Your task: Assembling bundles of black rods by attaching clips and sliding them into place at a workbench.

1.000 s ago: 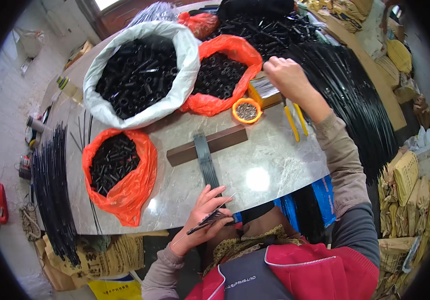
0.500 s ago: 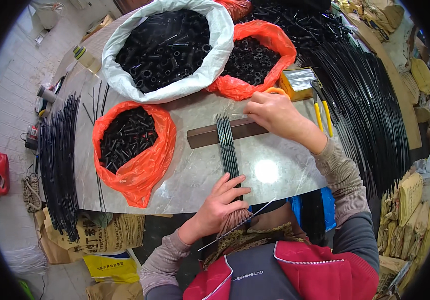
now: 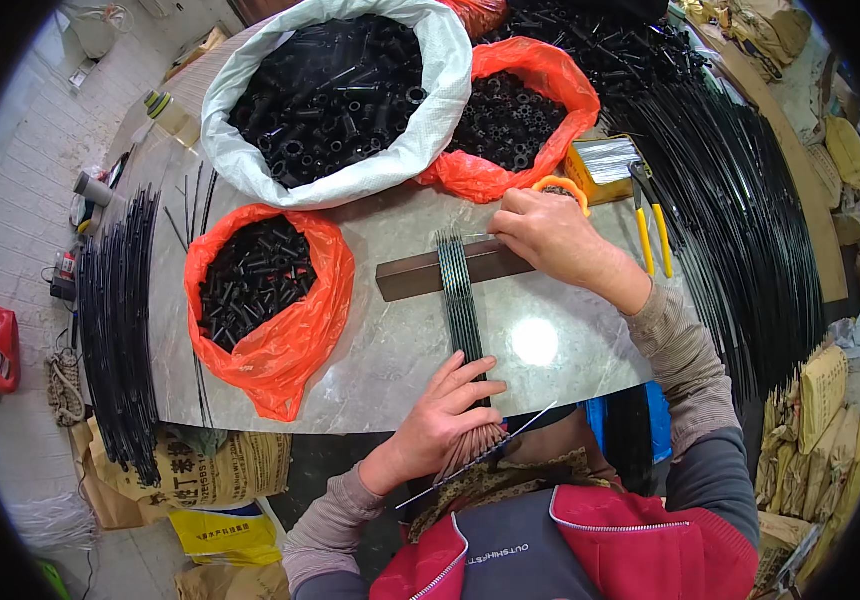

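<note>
A flat row of thin dark rods [image 3: 462, 310] lies side by side across a brown rectangular bar [image 3: 408, 275], tips pointing away from me. My left hand [image 3: 438, 420] holds the rods at the table's near edge, fingers laid across them and their brownish lower ends fanning out below. Beyond the bar, my right hand [image 3: 562, 238] is closed in a pinch beside the rod tips. A fine silvery wire seems to run from its fingertips to the tips. One separate thin rod [image 3: 522, 428] slants across my lap near the left hand.
Black tubular parts fill a white sack [image 3: 218, 130] and red bags [image 3: 325, 330] [image 3: 578, 110]. Behind my right hand sit an orange dish [image 3: 578, 188] and a yellow box [image 3: 600, 180] of silvery wires. Yellow-handled pliers [image 3: 661, 240] lie nearby. Long black rods line the right [image 3: 740, 230] and left [image 3: 118, 330].
The view has shifted slightly. My right hand has moved a little, showing more of the orange dish. Both hands keep their places at the rods.
</note>
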{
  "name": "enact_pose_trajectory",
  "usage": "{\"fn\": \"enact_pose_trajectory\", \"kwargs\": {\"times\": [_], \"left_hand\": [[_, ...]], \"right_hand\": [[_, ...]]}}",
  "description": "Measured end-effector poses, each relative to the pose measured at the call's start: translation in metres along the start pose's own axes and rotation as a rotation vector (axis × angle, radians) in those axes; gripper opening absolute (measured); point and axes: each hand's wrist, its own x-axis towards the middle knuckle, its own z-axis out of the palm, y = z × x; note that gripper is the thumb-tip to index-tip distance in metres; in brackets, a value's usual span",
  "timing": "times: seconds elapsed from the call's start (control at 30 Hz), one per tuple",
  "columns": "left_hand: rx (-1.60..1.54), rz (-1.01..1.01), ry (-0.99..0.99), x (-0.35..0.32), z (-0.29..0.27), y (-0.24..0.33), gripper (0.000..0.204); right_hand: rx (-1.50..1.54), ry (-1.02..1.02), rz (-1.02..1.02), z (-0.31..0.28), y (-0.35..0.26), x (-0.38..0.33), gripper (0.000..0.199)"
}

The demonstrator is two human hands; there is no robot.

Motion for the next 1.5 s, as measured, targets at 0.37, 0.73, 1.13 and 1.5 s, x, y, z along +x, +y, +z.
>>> {"fn": "enact_pose_trajectory", "kwargs": {"times": [0.37, 0.73, 1.13, 1.5], "left_hand": [[-0.007, -0.004, 0.000, -0.0001, -0.0007, 0.0001, 0.016], [-0.013, -0.005, 0.009, 0.0001, 0.0001, 0.0002, 0.016], [-0.017, -0.003, 0.005, -0.0009, 0.0006, -0.0010, 0.015], [-0.017, -0.001, 0.006, -0.0009, 0.0010, -0.0023, 0.015]], "right_hand": [[0.029, 0.001, -0.015, 0.0029, -0.0002, 0.0007, 0.008], [0.062, -0.019, -0.007, 0.0016, 0.0000, 0.0009, 0.008], [0.070, -0.021, 0.007, 0.0025, 0.0013, -0.0008, 0.009], [0.080, -0.024, 0.010, 0.0033, 0.0008, -0.0012, 0.009]]}}
